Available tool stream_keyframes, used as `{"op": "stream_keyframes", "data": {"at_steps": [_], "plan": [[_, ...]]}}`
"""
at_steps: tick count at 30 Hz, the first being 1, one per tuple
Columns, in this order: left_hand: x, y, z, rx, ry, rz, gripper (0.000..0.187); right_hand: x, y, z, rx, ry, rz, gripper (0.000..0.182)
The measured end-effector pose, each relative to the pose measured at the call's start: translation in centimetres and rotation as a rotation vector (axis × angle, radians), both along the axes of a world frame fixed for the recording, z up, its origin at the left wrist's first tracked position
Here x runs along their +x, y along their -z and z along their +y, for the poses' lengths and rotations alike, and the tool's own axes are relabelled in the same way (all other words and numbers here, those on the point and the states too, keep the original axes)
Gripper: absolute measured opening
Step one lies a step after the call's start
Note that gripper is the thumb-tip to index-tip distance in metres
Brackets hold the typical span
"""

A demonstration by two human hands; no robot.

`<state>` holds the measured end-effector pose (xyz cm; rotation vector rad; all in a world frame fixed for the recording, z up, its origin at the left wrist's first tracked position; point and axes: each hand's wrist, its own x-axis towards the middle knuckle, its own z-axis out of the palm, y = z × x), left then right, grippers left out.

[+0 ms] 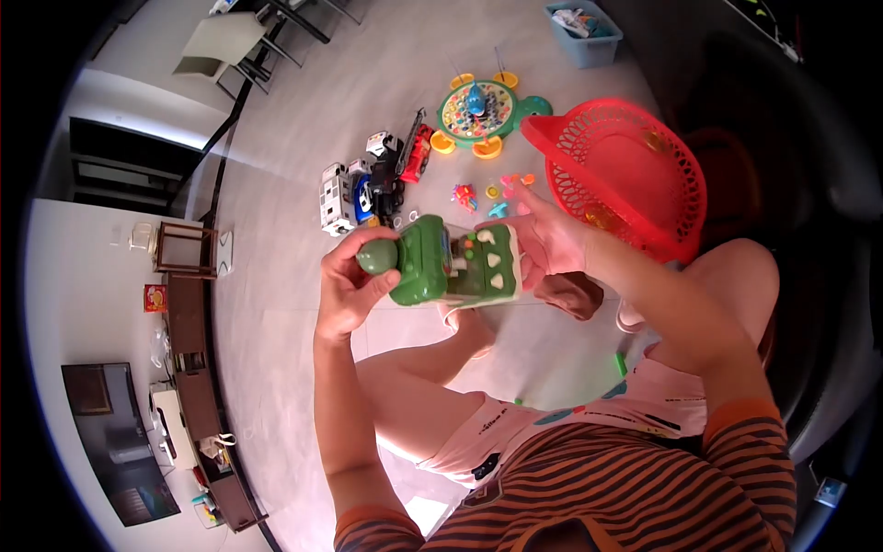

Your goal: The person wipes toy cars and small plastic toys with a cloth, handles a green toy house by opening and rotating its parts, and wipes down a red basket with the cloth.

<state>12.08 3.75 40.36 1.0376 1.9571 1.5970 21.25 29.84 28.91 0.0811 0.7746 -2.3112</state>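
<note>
A green crocodile-shaped toy (441, 262) with white teeth is held up in front of me, above my bent legs. My left hand (348, 281) grips its rounded green end, fingers wrapped around the knob. My right hand (543, 241) holds the opposite end by the white teeth. Both hands are shut on the toy.
On the floor beyond lie a red plastic basket (635, 175), a round green fishing-game toy (478, 112), a cluster of toy trucks (372, 184), small colourful pieces (487, 193) and a blue bin (584, 32). A low cabinet (198, 368) and television (115, 442) stand at left.
</note>
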Motion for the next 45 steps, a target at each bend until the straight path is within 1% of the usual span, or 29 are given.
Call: {"op": "stream_keyframes", "data": {"at_steps": [1,4,5,6,8,9,10,12,13,15,16,17,20,21,24,25,28,29,31,32,33,36,37,40,45], "plan": [[0.3,-0.7,0.1,0.013,0.04,-0.044,0.042,0.3,-1.0,0.7,-0.098,-0.109,0.009,0.088],[0.9,-2.2,0.9,0.091,0.067,-0.074,0.044,2.9,-4.5,-1.0,0.263,0.01,0.153,0.064],[1.0,-2.3,1.5,0.117,-0.02,-0.026,0.049,3.8,-6.2,-1.6,0.211,0.141,0.081,0.059],[0.7,-2.0,1.7,0.118,-0.101,0.002,0.05,4.2,-6.0,-2.1,0.151,0.224,0.054,0.063],[1.0,-1.4,3.2,0.254,-0.286,-0.022,0.048,4.6,-5.6,-3.2,0.193,0.388,0.133,0.068],[0.5,0.2,3.5,0.27,-0.368,-0.001,0.048,4.8,-5.7,-3.7,0.161,0.486,0.135,0.071],[0.0,1.4,3.7,0.315,-0.382,-0.041,0.051,4.9,-5.9,-4.3,0.232,0.615,0.159,0.072],[0.8,2.3,4.4,0.3,-0.383,-0.151,0.052,4.9,-6.4,-5.2,0.375,0.878,0.199,0.075],[0.9,2.5,5.2,0.277,-0.328,-0.124,0.06,4.8,-6.1,-5.0,0.371,0.93,0.207,0.078],[1.2,2.9,6.9,0.234,-0.217,-0.069,0.075,4.4,-5.0,-4.9,0.414,1.059,0.32,0.079],[0.8,3.2,7.0,0.177,-0.197,-0.1,0.08,4.4,-4.4,-4.7,0.439,1.122,0.376,0.079],[0.5,3.5,7.2,0.118,-0.176,-0.13,0.086,4.7,-4.8,-4.3,0.416,1.089,0.385,0.08],[0.0,4.2,8.1,0.006,-0.137,-0.179,0.1,5.0,-4.3,-4.2,0.509,1.129,0.441,0.079],[0.2,4.2,8.4,0.027,-0.174,-0.188,0.102,5.0,-4.4,-4.2,0.496,1.167,0.452,0.075],[0.6,3.7,9.3,0.067,-0.257,-0.204,0.11,4.9,-4.6,-3.2,0.551,1.137,0.465,0.064],[0.4,3.4,9.1,0.054,-0.236,-0.252,0.112,4.5,-5.0,-2.6,0.463,1.16,0.435,0.045],[0.6,2.5,9.1,0.075,-0.199,-0.212,0.113,4.2,-5.9,-0.6,0.553,1.049,0.3,0.032],[0.4,3.0,8.9,0.086,-0.202,-0.2,0.114,3.6,-5.2,-0.8,0.506,1.141,0.322,0.022],[-0.3,4.5,8.4,0.183,-0.25,-0.126,0.11,3.3,-4.2,-0.2,0.553,1.079,0.304,0.018],[-0.1,4.4,8.5,0.231,-0.278,-0.089,0.108,3.3,-4.2,-0.1,0.576,1.045,0.294,0.017],[0.6,3.9,8.6,0.255,-0.265,-0.092,0.098,3.4,-4.3,0.0,0.581,1.008,0.255,0.016],[0.4,2.5,8.4,0.124,-0.137,-0.107,0.084,3.6,-4.7,0.1,0.584,0.905,0.153,0.014],[0.8,2.2,8.9,0.167,-0.173,-0.093,0.076,3.5,-4.4,0.1,0.579,0.876,0.128,0.013],[0.9,2.0,8.7,0.106,-0.2,-0.005,0.075,3.3,-3.6,0.1,0.527,0.838,0.08,0.011],[0.9,1.2,8.8,0.125,-0.177,-0.062,0.069,3.7,-4.8,0.0,0.439,0.786,0.073,0.011]]}}
